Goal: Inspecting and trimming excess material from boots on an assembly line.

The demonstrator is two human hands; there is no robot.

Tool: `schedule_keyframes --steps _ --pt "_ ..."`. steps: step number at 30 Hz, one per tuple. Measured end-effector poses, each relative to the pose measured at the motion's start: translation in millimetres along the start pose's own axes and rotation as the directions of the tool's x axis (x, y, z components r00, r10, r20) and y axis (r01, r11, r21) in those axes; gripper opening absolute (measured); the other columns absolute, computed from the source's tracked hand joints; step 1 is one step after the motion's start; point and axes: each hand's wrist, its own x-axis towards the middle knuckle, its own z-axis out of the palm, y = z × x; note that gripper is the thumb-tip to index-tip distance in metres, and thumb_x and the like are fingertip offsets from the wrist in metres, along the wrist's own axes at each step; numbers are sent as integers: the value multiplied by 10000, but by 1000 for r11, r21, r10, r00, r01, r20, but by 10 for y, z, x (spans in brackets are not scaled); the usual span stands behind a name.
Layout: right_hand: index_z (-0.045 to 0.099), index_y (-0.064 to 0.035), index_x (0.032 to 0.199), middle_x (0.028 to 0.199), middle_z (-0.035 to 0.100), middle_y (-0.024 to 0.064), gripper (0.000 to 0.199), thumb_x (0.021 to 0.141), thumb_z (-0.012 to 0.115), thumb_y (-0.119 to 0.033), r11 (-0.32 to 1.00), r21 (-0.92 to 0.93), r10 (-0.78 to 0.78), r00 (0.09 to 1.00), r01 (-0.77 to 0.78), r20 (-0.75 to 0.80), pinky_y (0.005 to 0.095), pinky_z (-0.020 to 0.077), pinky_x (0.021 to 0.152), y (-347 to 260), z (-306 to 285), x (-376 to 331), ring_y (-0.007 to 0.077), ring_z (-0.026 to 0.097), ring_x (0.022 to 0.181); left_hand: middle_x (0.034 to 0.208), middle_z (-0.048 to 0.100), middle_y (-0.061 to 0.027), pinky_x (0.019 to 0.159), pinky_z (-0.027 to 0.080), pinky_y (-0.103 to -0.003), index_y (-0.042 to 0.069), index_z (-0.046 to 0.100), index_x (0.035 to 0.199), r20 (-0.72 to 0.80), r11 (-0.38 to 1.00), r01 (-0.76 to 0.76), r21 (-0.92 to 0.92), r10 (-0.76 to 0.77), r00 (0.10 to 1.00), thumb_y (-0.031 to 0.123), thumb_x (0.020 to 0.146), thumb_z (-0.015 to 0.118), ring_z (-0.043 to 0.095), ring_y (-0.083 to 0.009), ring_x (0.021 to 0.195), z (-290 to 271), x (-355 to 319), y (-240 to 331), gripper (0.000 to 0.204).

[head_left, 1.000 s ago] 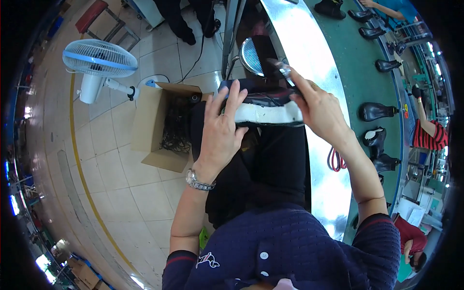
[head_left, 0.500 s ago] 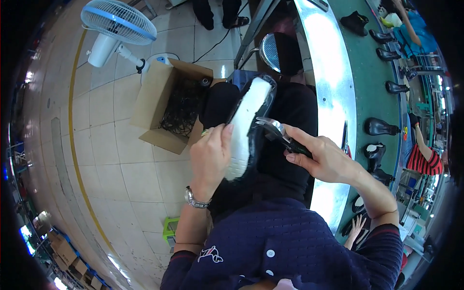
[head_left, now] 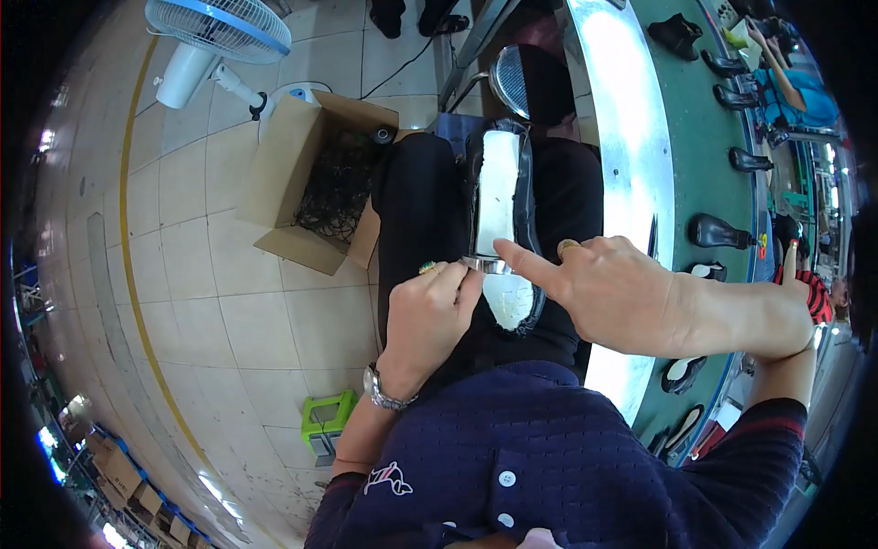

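Observation:
A black shoe [head_left: 525,197] lies bottom up on my lap, toe away from me, showing a long white insole [head_left: 499,183] framed by dark, rough upper edges. My right hand [head_left: 617,295] is closed round metal pincers [head_left: 487,265], whose shiny head lies across the shoe's middle. The right index finger stretches over the white surface; the handle is hidden under the hand. My left hand [head_left: 425,313] has its fingers closed at the shoe's left edge, right beside the pincers' tip. Exactly what those fingertips pinch is partly hidden.
A cardboard box [head_left: 274,197] of dark tangled scraps stands left of my knees, below a fan [head_left: 219,41]. On the right, a metal ledge [head_left: 631,183] borders a green conveyor [head_left: 681,146] carrying several black shoes. A green stool [head_left: 327,416] is by my left arm. A co-worker in blue [head_left: 796,96] sits beyond.
The shoe has turned more upright in view and settled between my thighs. The pincers have moved from its right side across its middle. My left hand has shifted right.

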Motion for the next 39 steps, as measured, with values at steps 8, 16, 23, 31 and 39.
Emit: schedule_keyframes --steps 8,16,23,31,39 --pt "315 -262 1497 731 570 137 711 878 610 -72 972 231 50 997 -35 -58 414 525 504 237 367 -66 293 628 570 1379 519 -79 919 515 -298 131 354 1490 419 373 477 -796 -228 879 131 862 713 621 -182 1109 181 -43 -291 724" --pt "310 -282 1498 726 575 105 742 870 630 -49 939 340 67 946 47 -316 374 521 466 246 786 -149 253 596 516 1514 332 -67 1079 386 -359 213 83 1568 494 -257 445 -858 -180 850 296 946 622 431 -195 1317 571 327 -173 827" --pt "332 -150 1486 611 617 137 677 887 641 -80 789 599 111 991 -136 79 424 520 557 292 247 -207 323 636 538 1497 344 -104 1086 340 -338 162 72 1571 407 43 430 -902 -254 878 274 907 641 390 -196 1329 573 385 -140 882" --pt "334 -223 1489 891 690 156 658 909 638 -164 997 32 -57 913 76 -405 392 529 576 671 -155 376 342 674 668 1477 378 -70 1084 331 -308 159 77 1571 482 45 492 -869 -137 865 231 924 627 421 -160 1301 409 426 -230 852" --pt "304 -272 1496 713 647 121 669 915 623 -178 977 36 -158 824 212 -544 454 506 569 660 92 326 365 642 631 1462 392 -93 1072 339 -318 174 76 1572 558 52 569 -821 -139 818 252 918 648 426 -163 1292 357 423 -317 872"
